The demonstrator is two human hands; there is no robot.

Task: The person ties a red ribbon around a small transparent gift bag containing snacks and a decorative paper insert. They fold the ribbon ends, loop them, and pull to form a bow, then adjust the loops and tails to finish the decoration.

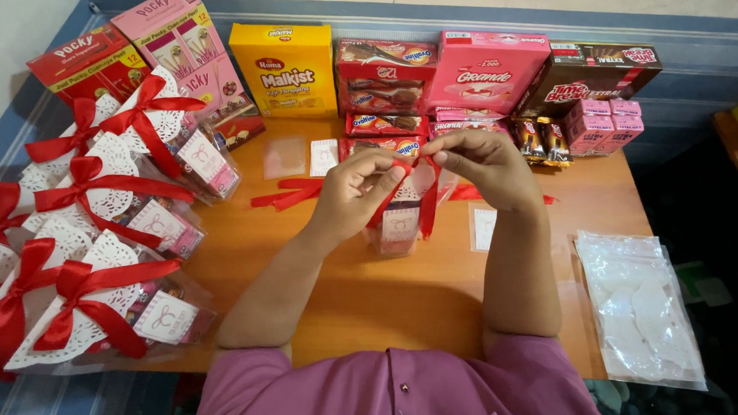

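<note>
Now both hands [349,194] [485,163] pinch red ribbon [427,202] over clear pouch [397,230].

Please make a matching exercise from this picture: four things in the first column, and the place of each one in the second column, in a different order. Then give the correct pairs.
Things
1. yellow box
2. clear plastic bag
3. finished gift packs with red bows
4. red ribbon

Places
A. along the table's left side
B. between the fingers of the left hand and the right hand
C. back row, left of the middle
D. at the table's right edge

Pairs: 1-C, 2-D, 3-A, 4-B
</note>
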